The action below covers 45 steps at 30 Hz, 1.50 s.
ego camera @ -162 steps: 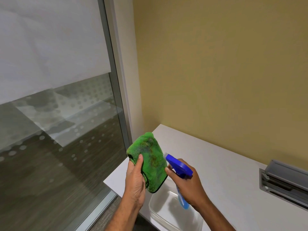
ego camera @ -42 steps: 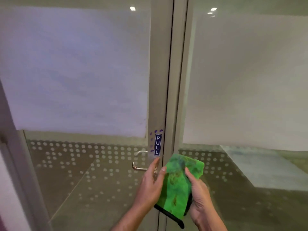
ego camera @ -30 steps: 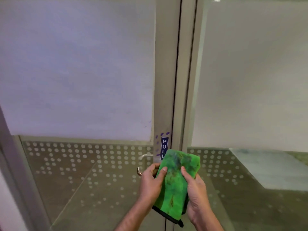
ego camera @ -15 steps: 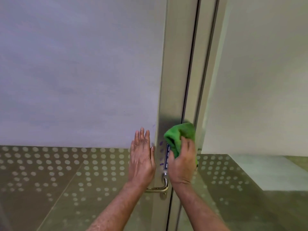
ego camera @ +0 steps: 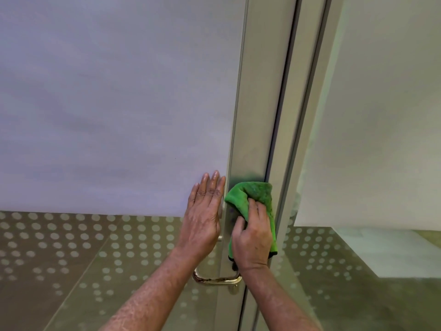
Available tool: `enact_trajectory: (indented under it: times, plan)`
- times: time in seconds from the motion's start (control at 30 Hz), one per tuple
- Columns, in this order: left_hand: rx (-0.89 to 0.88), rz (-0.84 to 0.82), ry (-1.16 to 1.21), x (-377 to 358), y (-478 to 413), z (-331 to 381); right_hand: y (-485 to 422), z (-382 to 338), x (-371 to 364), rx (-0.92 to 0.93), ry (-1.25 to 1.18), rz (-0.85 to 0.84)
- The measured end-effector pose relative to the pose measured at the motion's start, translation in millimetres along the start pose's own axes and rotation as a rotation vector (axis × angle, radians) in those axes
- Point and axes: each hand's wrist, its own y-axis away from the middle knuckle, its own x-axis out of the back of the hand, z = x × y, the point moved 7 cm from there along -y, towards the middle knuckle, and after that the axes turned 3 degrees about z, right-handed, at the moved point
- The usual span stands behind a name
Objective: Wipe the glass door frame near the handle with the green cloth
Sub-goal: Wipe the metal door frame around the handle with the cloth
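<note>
The pale metal door frame point(ego camera: 257, 120) runs upright through the middle of the view. My right hand point(ego camera: 252, 240) presses the bunched green cloth point(ego camera: 255, 192) flat against the frame, just above the brass handle point(ego camera: 216, 279). The cloth and hand hide the PULL sign. My left hand point(ego camera: 204, 216) lies flat on the glass left of the frame, fingers together and pointing up, holding nothing.
Frosted film covers the upper glass of the door point(ego camera: 114, 103) and of the fixed pane on the right point(ego camera: 386, 115). Below it both panes are clear with white dots. A dark gap point(ego camera: 281, 103) separates the door frame from the jamb.
Both hands held the cloth a second ago; the left hand let go and went flat on the glass. The right hand pushed the cloth onto the frame and has slid slightly down since.
</note>
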Motion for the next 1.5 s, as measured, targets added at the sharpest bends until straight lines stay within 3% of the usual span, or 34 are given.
enact_trajectory:
  times: [0.37,0.63,0.77,0.83,0.93,1.03,1.13,1.3,1.5]
  plan:
    - [-0.019,-0.015,-0.069,-4,0,-1,36,13,-21,0.218,0.150,-0.287]
    - [-0.004,0.013,-0.189,-20,0,-6,79,34,-37,0.235,0.301,-0.572]
    - [-0.026,0.022,-0.247,-26,-1,-10,75,36,-33,0.191,0.252,-0.622]
    - [-0.021,0.037,-0.271,-30,-2,-11,69,39,-15,0.027,0.067,-0.522]
    - [-0.005,0.060,-0.296,-34,-4,-16,67,50,32,-0.271,-0.267,-0.116]
    - [-0.003,0.074,-0.329,-37,-5,-18,59,43,67,-0.229,-0.444,0.204]
    - [-0.002,0.092,-0.339,-40,-5,-19,36,32,73,-0.047,-0.354,0.265]
    - [-0.025,0.147,-0.322,-43,-6,-22,28,23,14,0.110,0.131,-0.100]
    - [-0.065,0.217,-0.334,-46,-6,-24,64,46,-21,0.187,0.328,-0.339]
